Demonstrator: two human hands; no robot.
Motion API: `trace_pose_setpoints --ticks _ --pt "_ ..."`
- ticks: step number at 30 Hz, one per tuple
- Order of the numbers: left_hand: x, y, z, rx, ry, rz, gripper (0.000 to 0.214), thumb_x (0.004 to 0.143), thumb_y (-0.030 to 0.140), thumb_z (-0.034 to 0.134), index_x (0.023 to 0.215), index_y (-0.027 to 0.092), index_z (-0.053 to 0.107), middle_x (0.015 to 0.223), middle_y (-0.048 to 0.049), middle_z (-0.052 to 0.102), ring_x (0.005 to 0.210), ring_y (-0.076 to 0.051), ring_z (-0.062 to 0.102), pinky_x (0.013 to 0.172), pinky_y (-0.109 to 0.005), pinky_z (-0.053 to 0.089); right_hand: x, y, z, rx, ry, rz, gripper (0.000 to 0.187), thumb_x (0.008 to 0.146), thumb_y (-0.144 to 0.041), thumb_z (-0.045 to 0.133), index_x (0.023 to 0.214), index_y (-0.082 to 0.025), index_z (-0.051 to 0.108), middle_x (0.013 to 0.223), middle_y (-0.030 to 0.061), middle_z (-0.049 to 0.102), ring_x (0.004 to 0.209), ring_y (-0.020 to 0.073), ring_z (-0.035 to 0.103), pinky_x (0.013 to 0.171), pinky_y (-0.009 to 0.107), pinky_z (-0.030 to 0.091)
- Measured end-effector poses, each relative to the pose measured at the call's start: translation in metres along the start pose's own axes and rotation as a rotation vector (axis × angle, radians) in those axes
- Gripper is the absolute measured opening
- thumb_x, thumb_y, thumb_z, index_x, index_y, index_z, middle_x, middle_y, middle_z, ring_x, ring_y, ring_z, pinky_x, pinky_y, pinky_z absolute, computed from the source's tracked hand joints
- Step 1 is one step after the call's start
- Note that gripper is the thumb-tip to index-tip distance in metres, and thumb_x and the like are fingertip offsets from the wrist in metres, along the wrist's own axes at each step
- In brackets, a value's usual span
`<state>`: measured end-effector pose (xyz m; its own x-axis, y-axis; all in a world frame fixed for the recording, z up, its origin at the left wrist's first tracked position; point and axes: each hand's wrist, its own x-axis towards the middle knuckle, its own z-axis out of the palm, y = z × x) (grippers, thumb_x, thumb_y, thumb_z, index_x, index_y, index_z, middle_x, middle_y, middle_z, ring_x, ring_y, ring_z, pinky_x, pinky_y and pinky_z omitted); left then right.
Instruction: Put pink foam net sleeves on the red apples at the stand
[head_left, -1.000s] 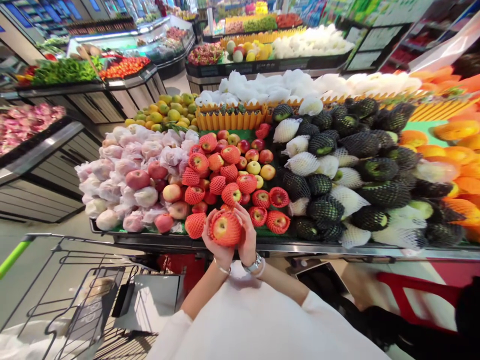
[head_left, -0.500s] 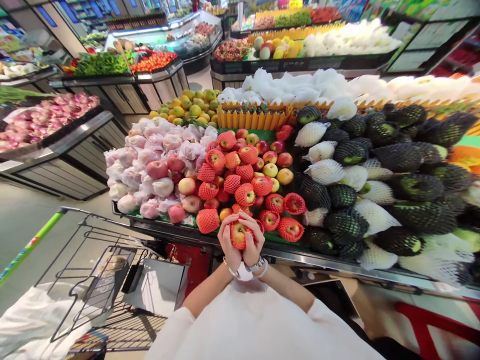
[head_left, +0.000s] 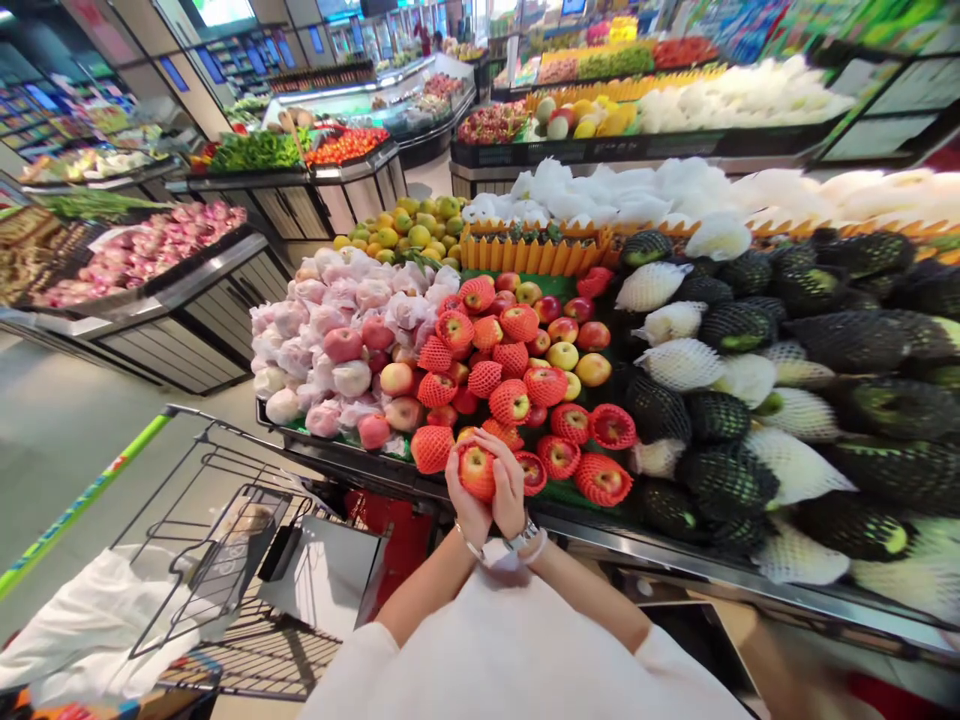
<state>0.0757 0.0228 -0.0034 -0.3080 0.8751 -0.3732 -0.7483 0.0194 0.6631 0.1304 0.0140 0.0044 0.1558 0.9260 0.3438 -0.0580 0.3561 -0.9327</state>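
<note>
Covering more of the apple [head_left: 477, 473] than a second ago, the fingers of the right hand [head_left: 509, 492] now curl over it; the left hand [head_left: 469, 508] cups its other side, both gripping it at the display's front edge [head_left: 637, 549].

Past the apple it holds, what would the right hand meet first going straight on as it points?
Most likely the red-netted apples piled just ahead of the right hand; depth is unclear.

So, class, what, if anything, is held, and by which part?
A round red-and-yellow apple, cupped around its sides by the left hand and right hand.
</note>
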Motion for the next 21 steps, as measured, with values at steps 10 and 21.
trace_pose_setpoints --ticks 10,21 --pt "0.031 0.052 0.009 -0.102 0.029 0.053 0.044 0.087 0.047 0.039 0.094 0.015 0.068 0.097 -0.0092 0.069 0.093 -0.022 0.065 0.091 -0.036 0.048 0.014 -0.002 -0.004 -0.276 -0.362 -0.134 0.074 0.084 -0.036 0.065 0.148 -0.025 0.029 0.149 0.0130 0.036 0.139 0.0263 0.033 0.115 0.049 0.029" --pt "0.051 0.084 -0.024 0.176 -0.348 0.335 0.055 0.088 0.061 0.047 0.121 0.020 0.063 0.136 -0.0124 0.053 0.130 -0.024 0.046 0.111 -0.040 0.032 0.035 0.021 -0.008 -0.281 -0.167 -0.007 0.070 0.071 -0.040 0.077 0.129 -0.014 0.047 0.127 0.0162 0.055 0.116 0.0271 0.054 0.104 0.045 0.042"
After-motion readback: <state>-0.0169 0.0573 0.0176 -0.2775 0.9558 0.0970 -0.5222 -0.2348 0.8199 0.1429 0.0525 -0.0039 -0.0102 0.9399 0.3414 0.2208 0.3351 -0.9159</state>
